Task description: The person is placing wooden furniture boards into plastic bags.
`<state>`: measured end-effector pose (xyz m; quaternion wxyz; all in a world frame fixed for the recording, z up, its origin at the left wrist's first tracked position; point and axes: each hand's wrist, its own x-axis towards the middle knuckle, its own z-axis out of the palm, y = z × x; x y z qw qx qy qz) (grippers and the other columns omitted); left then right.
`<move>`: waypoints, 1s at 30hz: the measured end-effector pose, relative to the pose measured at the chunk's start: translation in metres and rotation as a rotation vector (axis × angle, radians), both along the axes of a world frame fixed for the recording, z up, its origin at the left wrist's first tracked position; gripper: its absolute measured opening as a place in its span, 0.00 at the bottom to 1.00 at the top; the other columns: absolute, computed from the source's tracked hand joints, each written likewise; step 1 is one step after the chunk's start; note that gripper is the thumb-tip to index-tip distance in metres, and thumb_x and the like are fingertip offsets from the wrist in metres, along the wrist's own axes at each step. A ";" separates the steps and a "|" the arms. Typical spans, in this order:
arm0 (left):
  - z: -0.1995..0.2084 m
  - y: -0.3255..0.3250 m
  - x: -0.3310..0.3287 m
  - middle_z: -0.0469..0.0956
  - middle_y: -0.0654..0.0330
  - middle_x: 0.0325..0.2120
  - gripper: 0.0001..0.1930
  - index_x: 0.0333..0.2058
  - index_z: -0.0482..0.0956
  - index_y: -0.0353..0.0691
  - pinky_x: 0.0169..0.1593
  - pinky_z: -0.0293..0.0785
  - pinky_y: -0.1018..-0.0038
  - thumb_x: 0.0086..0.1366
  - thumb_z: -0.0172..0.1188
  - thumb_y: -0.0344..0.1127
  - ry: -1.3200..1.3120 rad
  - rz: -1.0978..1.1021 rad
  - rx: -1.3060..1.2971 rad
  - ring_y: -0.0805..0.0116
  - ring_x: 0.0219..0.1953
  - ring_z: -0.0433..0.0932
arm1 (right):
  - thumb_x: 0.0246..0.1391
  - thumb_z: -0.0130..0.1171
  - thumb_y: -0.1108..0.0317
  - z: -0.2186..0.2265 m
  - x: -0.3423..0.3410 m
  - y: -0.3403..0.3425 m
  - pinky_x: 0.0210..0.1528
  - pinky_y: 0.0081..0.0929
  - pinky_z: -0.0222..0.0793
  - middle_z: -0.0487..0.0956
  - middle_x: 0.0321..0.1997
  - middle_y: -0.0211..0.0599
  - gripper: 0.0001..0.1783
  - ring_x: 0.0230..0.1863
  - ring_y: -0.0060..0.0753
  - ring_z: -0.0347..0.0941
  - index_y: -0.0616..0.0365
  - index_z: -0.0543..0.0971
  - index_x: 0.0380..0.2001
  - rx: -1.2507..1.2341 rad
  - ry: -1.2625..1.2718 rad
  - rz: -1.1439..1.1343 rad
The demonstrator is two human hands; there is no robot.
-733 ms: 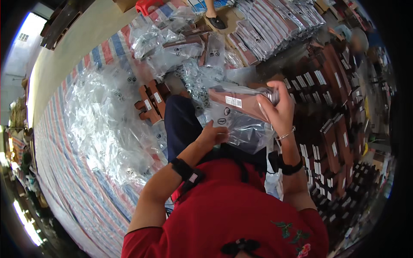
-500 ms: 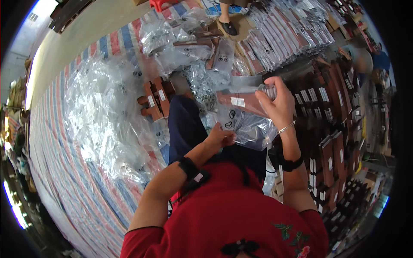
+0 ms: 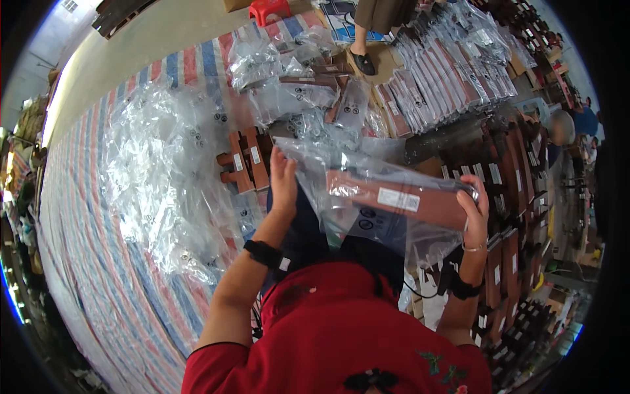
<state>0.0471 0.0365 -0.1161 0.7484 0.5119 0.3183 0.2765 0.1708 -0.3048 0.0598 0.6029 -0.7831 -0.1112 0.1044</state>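
Observation:
A flat reddish-brown board (image 3: 354, 188) with a white label lies inside a clear plastic bag (image 3: 305, 167) above my lap. My left hand (image 3: 283, 182) pinches the bag's far left corner, fingers pointing away from me. At the other end, my right hand (image 3: 475, 209) is closed around the board's right end, thumb on top. Something shiny shows between its fingers, too small to make out. The bag hangs loose below the board, with dark printed marks on it. Brown notched pieces (image 3: 244, 161) with white labels lie just beyond my left hand.
A big heap of clear plastic bags (image 3: 161, 177) covers the striped sheet (image 3: 79, 217) on the left. Bagged boards (image 3: 433, 75) stand in rows at the far right. Stacked brown boards (image 3: 512, 171) fill the right side. A person's foot (image 3: 362, 60) and a red stool (image 3: 269, 11) are at the back.
My left hand has moved up and away from my lap, spreading the bag leftward. My right hand has moved right and nearer with the board, which now lies lengthwise in the bag.

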 end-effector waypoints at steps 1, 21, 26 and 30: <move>0.011 0.014 0.000 0.71 0.60 0.49 0.28 0.63 0.55 0.38 0.57 0.61 0.75 0.65 0.52 0.28 -0.030 -0.004 -0.029 0.71 0.51 0.68 | 0.50 0.58 0.69 -0.002 -0.001 -0.002 0.47 0.16 0.58 0.71 0.39 0.25 0.17 0.41 0.17 0.64 0.59 0.72 0.44 0.010 -0.004 0.002; 0.141 0.038 -0.024 0.79 0.47 0.36 0.13 0.41 0.80 0.35 0.38 0.74 0.59 0.63 0.54 0.36 0.446 -0.203 1.635 0.45 0.35 0.77 | 0.50 0.66 0.65 -0.058 -0.048 -0.064 0.31 0.10 0.61 0.74 0.34 0.22 0.18 0.32 0.10 0.66 0.57 0.74 0.42 0.386 0.104 -0.217; 0.104 0.064 -0.025 0.78 0.63 0.26 0.09 0.36 0.78 0.36 0.32 0.72 0.77 0.67 0.53 0.35 -0.014 -0.509 0.321 0.77 0.30 0.74 | 0.50 0.66 0.65 -0.054 -0.049 -0.058 0.28 0.10 0.59 0.73 0.30 0.21 0.17 0.28 0.09 0.65 0.57 0.74 0.41 0.406 0.119 -0.277; 0.128 0.055 -0.028 0.77 0.60 0.32 0.08 0.39 0.77 0.36 0.38 0.74 0.76 0.68 0.53 0.34 0.018 -0.709 0.190 0.72 0.34 0.75 | 0.51 0.64 0.68 -0.054 -0.052 -0.058 0.28 0.09 0.57 0.73 0.31 0.20 0.16 0.28 0.08 0.64 0.55 0.74 0.42 0.412 0.141 -0.255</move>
